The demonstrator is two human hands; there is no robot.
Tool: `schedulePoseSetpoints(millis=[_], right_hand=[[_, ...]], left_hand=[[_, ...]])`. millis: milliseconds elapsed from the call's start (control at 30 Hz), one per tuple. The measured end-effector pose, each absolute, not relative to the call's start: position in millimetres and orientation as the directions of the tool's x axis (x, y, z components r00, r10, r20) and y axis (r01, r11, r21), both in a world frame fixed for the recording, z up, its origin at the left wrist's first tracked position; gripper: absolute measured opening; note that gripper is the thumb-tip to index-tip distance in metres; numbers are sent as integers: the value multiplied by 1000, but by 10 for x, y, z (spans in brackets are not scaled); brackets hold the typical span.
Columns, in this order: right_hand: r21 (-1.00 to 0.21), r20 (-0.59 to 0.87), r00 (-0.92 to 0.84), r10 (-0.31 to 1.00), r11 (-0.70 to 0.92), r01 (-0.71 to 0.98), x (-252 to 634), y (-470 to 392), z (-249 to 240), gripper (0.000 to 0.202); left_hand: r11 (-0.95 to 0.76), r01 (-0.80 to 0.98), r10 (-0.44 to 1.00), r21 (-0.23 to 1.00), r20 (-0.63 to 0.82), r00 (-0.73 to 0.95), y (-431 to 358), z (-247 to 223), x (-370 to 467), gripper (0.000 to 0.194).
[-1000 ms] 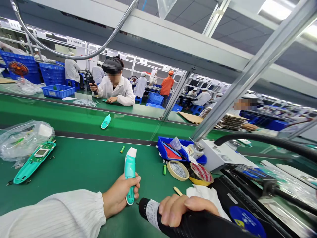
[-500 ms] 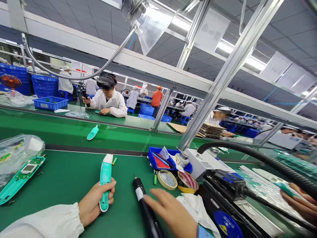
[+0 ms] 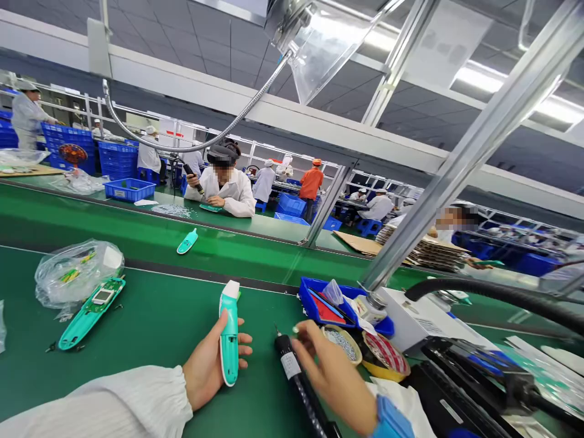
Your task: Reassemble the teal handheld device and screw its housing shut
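My left hand (image 3: 211, 359) holds a turquoise-and-white handheld thermometer (image 3: 229, 340) upright, thumb along its side, with an open slot in its lower half facing me. To the right, my right hand (image 3: 331, 371) has its fingertips pinched round a small green battery (image 3: 295, 330), of which only a pale end shows. Just left of that hand, a black electric screwdriver (image 3: 296, 377) lies on the green bench, its bit pointing away from me. A second small green piece peeks out behind the thermometer's white tip.
An opened turquoise housing with a circuit board (image 3: 93, 313) lies left beside a clear plastic bag (image 3: 75, 274). A blue tray (image 3: 314, 307), a ring of screws (image 3: 342, 344) and a tape roll (image 3: 385, 356) stand right. A co-worker (image 3: 228, 188) sits across the bench.
My right hand has moved from over the screwdriver to the small green battery and closed on it. My left fingers have loosened round the thermometer. The view has shifted left.
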State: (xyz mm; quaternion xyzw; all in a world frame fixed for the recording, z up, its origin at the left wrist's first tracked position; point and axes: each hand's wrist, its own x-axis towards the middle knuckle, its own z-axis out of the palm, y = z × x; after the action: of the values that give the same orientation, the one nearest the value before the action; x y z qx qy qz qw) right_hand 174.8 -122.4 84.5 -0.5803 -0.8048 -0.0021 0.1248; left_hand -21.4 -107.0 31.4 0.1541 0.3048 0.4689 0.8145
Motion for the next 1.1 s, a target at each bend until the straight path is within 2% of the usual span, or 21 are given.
schedulePoseSetpoints(millis=[33, 67, 133, 267, 367, 567, 633, 700, 833, 967, 1100], right_hand=[[-337, 171, -290, 941, 333, 881, 1593, -1330, 853, 11], [-469, 128, -299, 946, 323, 822, 1438, -1421, 841, 10], [-619, 63, -312, 948, 282, 733, 1163, -1540, 771, 9], [-706, 52, -188, 981, 169, 687, 883, -1569, 573, 10], [-776, 91, -130, 987, 152, 613, 829, -1534, 481, 10], [-971, -9, -108, 994, 17, 240, 665, -1465, 427, 25], [-983, -15, -83, 996, 0, 183, 602, -1415, 413, 30], [-978, -8, -81, 997, 9, 207, 572, -1328, 402, 33], [-931, -20, -93, 995, 16, 366, 639, -964, 402, 32], [-823, 87, 86, 992, 23, 567, 721, -456, 394, 22], [-698, 183, 192, 964, -10, 716, 697, -180, 319, 22]], left_hand=[[502, -672, 865, 544, -339, 371, -1078, 328, -216, 47], [494, -675, 869, 548, -328, 370, -1089, 342, -218, 46], [490, -677, 872, 549, -311, 378, -1115, 364, -222, 45], [488, -691, 873, 533, -287, 395, -1142, 369, -233, 44], [466, -702, 884, 538, -266, 384, -1139, 362, -247, 47], [435, -683, 898, 587, -224, 380, -1171, 424, -295, 53], [435, -690, 900, 578, -252, 356, -1183, 440, -321, 52], [427, -690, 904, 585, -275, 327, -1170, 436, -367, 50], [345, -688, 938, 638, -260, 230, -1033, 383, -545, 47], [299, -704, 943, 644, -315, 111, -865, 298, -719, 50], [304, -699, 936, 647, -339, 93, -786, 218, -734, 54]])
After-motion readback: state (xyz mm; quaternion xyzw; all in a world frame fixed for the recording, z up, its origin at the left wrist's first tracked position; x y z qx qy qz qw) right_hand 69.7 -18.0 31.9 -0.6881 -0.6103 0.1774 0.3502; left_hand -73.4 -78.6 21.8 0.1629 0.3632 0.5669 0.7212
